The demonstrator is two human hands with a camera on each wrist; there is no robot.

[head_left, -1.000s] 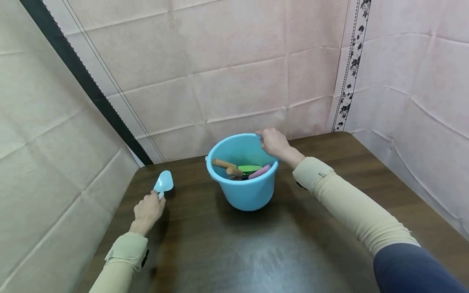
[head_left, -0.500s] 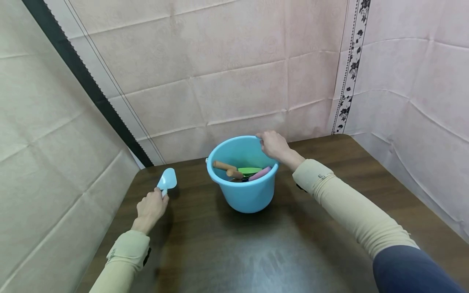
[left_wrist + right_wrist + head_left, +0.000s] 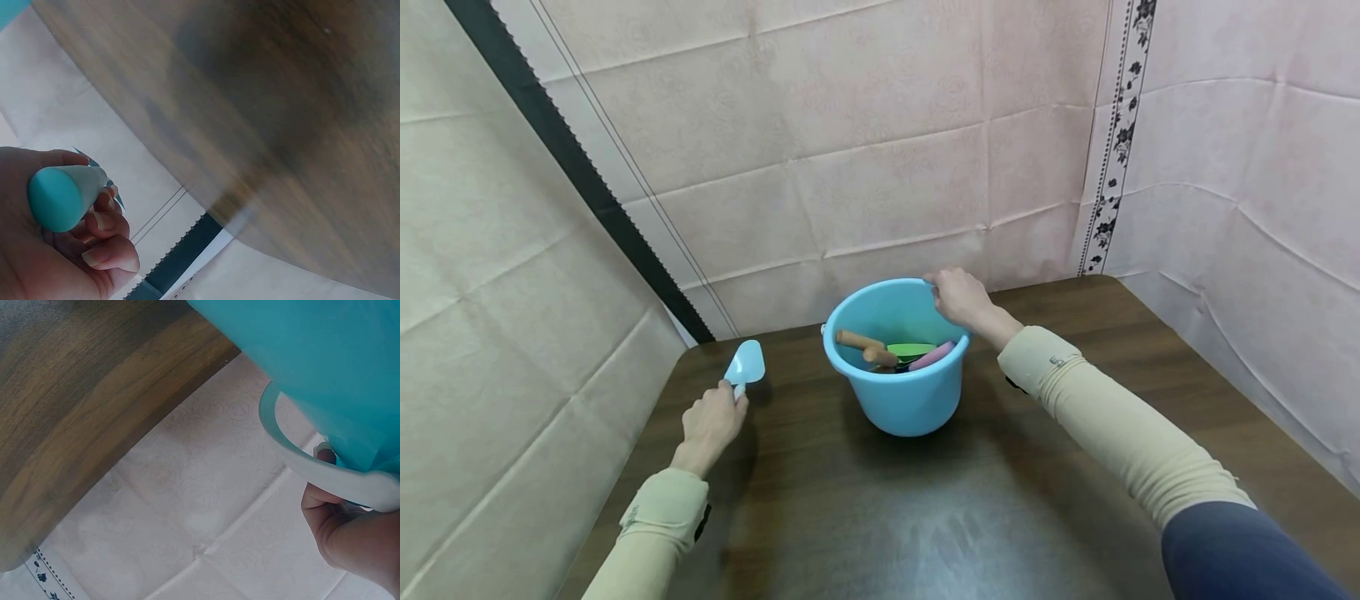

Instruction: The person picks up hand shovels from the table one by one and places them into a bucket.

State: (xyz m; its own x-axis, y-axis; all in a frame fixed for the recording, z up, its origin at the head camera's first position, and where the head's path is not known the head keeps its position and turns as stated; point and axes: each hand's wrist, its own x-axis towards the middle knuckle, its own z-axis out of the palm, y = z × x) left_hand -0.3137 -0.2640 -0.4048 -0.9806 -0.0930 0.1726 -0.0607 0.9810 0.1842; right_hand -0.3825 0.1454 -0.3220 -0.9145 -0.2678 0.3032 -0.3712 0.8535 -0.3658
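Observation:
My left hand [image 3: 711, 425] grips the handle of a light blue hand shovel [image 3: 747, 360], its blade pointing away over the table's far left. In the left wrist view the fingers curl round the shovel's handle [image 3: 56, 199], whose turquoise end faces the camera. A blue bucket [image 3: 906, 407] stands upright on the table. My right hand [image 3: 962, 298] holds the bucket's far right rim. In the right wrist view, the pale bail handle [image 3: 306, 465] crosses in front of the fingers. Inside the bucket lie wooden handles [image 3: 859, 340], a green piece [image 3: 912, 349] and a pink piece [image 3: 932, 355]; their lower parts are hidden.
The dark wooden table [image 3: 850, 533] has rounded far corners. Pale cloth [image 3: 887, 192] hangs behind it and along both sides, close to its edges. The bucket stands near the far edge, with the shovel to its left.
My left hand has moved slightly right and away from me with the shovel, whose blade has turned a little. The right hand stays at the bucket's rim, and the bucket has not moved.

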